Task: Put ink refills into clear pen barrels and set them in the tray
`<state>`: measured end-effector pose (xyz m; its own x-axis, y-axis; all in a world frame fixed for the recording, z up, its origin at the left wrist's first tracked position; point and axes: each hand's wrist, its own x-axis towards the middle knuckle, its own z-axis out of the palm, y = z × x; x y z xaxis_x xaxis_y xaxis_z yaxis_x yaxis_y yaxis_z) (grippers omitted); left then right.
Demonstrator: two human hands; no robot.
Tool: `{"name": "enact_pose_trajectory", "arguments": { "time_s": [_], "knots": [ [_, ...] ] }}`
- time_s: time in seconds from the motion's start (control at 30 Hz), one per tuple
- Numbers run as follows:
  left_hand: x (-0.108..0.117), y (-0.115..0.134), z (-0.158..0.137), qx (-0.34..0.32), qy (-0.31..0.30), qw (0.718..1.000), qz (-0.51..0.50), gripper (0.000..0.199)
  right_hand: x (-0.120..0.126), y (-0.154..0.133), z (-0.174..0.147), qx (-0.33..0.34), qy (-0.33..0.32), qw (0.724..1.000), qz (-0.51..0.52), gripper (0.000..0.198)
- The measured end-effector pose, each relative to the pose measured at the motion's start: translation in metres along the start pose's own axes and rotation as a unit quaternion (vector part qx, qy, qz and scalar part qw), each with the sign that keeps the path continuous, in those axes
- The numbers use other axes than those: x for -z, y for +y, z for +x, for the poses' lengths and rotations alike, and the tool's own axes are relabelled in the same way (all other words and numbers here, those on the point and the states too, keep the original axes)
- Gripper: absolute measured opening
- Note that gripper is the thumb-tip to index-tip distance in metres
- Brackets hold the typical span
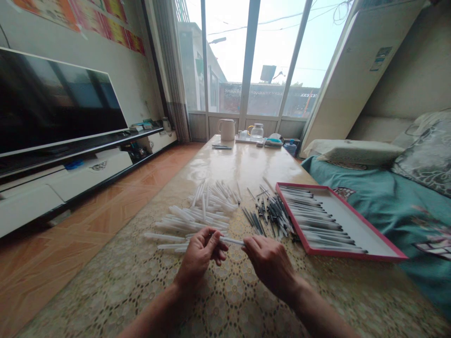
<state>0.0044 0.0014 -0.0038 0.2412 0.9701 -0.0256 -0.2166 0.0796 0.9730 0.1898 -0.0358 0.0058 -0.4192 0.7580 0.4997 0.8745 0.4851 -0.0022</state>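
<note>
Between my hands, low over the table, a slim whitish pen (232, 241) lies nearly level. My left hand (203, 251) pinches its left end between thumb and fingers. Closed around the other end is my right hand (268, 263), which hides that end. Just beyond my left hand lies a loose pile of white translucent pen barrels (192, 216). Past my right hand is a heap of black pen parts (276, 213), thin sticks and small caps. To the right, a red-rimmed shallow box (369, 230) holds a row of pens (317, 216) with dark ends.
A patterned cover lies over the long table (232, 300). At its far end stand a pitcher (226, 129), a glass jar (257, 131) and a tissue pack (274, 141). A sofa with a teal cover (369, 188) borders the right; a TV cabinet (88, 173) stands left.
</note>
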Motion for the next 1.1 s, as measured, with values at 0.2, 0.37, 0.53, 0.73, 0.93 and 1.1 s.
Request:
{"name": "enact_pose_trajectory", "arguments": {
  "time_s": [0.2,0.37,0.53,0.73,0.93,1.1],
  "knots": [
    [-0.002,-0.004,-0.002,-0.009,0.0,1.0,0.0,0.029,0.002,-0.006,-0.001,-0.012,-0.012,1.0,0.014,0.022],
    [-0.005,-0.002,-0.005,-0.031,0.005,0.999,0.006,0.027,-0.002,-0.01,-0.004,-0.087,-0.053,0.991,0.089,0.025],
    [-0.006,-0.001,-0.007,-0.048,-0.001,0.999,0.024,0.026,-0.004,-0.008,-0.004,-0.141,-0.085,0.96,0.226,0.033],
    [-0.008,0.0,-0.003,-0.045,0.001,0.998,0.034,0.036,-0.001,0.004,0.0,-0.156,-0.089,0.954,0.239,0.031],
    [-0.005,-0.002,0.0,-0.055,0.041,0.995,0.069,0.054,0.011,0.042,0.004,-0.243,0.043,0.941,0.231,0.031],
    [-0.003,-0.005,0.001,-0.064,0.056,0.993,0.08,0.047,0.041,0.079,0.011,-0.326,0.042,0.92,0.216,0.028]
  ]
}}
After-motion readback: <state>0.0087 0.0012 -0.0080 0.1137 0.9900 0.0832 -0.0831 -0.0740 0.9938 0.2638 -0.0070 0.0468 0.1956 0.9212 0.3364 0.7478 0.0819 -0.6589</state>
